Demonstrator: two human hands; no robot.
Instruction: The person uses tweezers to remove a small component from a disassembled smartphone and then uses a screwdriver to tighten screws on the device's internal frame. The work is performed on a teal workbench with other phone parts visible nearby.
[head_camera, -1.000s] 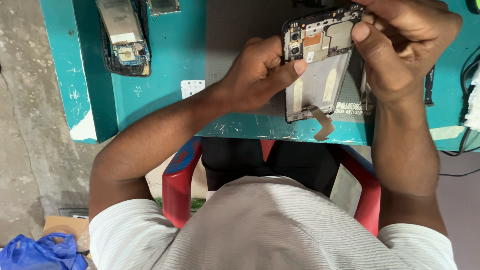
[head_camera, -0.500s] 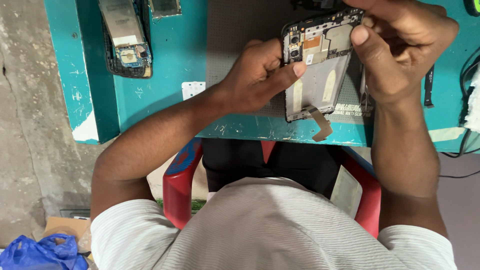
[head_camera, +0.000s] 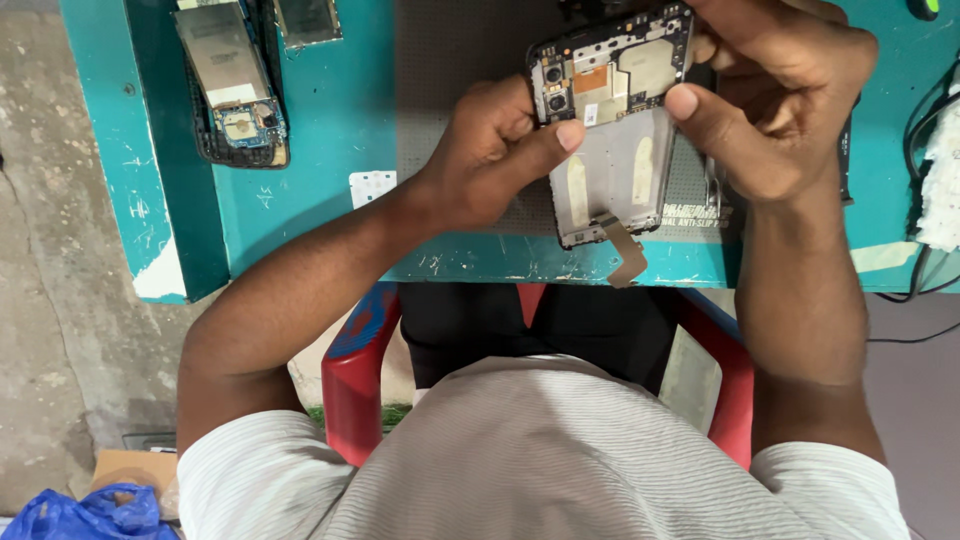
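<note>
Hardly anything has shifted: both hands still grasp the opened back-less grey smartphone frame (head_camera: 615, 130), left hand (head_camera: 490, 155) pinching its edge, right hand (head_camera: 775, 95) clenched on its top, above the teal surface (head_camera: 330, 130).

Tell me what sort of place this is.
Likely a phone repair bench: both hands hold an opened phone with its circuit board bare, a second dismantled phone lies on the teal table, over a grey anti-slip mat.

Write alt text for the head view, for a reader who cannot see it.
Both hands, left hand and right hand, hold an opened phone with exposed circuit board above a grey mat on a teal table. Another dismantled phone lies at the table's left end.
</note>
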